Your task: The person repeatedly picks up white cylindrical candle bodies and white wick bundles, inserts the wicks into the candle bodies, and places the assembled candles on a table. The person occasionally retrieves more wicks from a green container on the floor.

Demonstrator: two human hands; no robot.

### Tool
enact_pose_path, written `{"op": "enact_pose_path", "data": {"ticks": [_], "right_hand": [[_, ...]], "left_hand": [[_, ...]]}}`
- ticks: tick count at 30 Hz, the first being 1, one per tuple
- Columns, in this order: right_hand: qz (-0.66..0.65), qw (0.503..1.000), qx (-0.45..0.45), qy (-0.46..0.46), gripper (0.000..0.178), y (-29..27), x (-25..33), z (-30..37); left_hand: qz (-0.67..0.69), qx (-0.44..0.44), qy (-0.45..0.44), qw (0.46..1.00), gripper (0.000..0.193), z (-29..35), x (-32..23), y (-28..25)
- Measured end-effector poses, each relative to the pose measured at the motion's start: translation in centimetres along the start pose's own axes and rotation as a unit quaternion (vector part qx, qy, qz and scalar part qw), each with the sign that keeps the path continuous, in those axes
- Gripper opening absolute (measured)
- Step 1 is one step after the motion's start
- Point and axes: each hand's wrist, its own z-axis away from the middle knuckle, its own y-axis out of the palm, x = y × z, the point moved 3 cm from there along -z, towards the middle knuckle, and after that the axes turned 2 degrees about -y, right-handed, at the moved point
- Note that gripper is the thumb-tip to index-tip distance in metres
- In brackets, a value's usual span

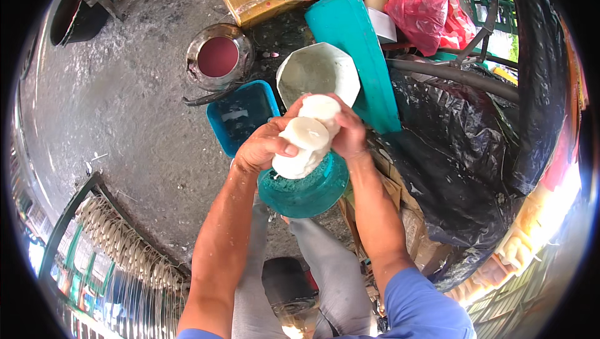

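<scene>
1. Grey concrete floor (pixel 150 126) spreads under the work, with black plastic sheeting (pixel 450 176) heaped along the right.
2. A rack of pale hanging strands (pixel 125 229) stands at the lower left, well apart from the hands; its strands look sorted into loops already.
3. Beyond the hands, a teal rectangular tray (pixel 353 45) lies at a slant beside a white faceted basin (pixel 351 79), whose inside looks coated with pale residue.
4. Below the hands is a round teal bowl (pixel 306 200) with white crumbs in it, suggesting some loose material has already come off.
5. A blue rectangular tub (pixel 215 125) and a metal pot (pixel 195 71) with a dark pink surface sit to the left, untouched.
6. The left hand (pixel 262 145) grips the nearer white wax-like cylinder (pixel 306 132); the right hand (pixel 351 131) closes around the farther white wax-like cylinder (pixel 320 107).
7. Both cylinders have flat tops, so basic shaping seems done; their sides look rough. Neither is set down, so the handling appears unfinished.
</scene>
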Motion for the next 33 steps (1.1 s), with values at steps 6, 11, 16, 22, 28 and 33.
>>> {"op": "enact_pose_path", "data": {"ticks": [6, 11, 16, 22, 28, 33], "right_hand": [[0.33, 0.926, -0.148, 0.111, 0.089, -4.4, -3.1, -8.0], [0.857, 0.489, -0.126, 0.106, 0.094, -6.8, -7.3, -14.7], [0.743, 0.621, -0.197, 0.152, 0.09, -6.8, -9.7, -16.6], [0.679, 0.697, -0.231, 0.027, 0.075, -2.2, -3.1, -7.3], [0.683, 0.65, -0.227, -0.243, 0.067, 3.1, 2.2, -2.1], [0.709, 0.648, -0.27, -0.072, 0.059, 2.8, 1.1, -3.0]], "left_hand": [[0.099, -0.011, -0.005, 0.995, 0.068, 3.2, -0.3, -1.5], [0.173, -0.047, 0.006, 0.984, 0.073, 7.3, 1.6, -3.5], [0.269, -0.085, 0.02, 0.959, 0.104, 13.2, 2.2, -4.4], [0.284, 0.08, 0.125, 0.947, 0.098, 15.0, -0.2, 0.6], [0.156, 0.111, 0.196, 0.962, 0.096, 18.6, -3.2, 6.4], [0.19, 0.045, 0.125, 0.973, 0.093, 23.0, -4.2, 7.9]]}}
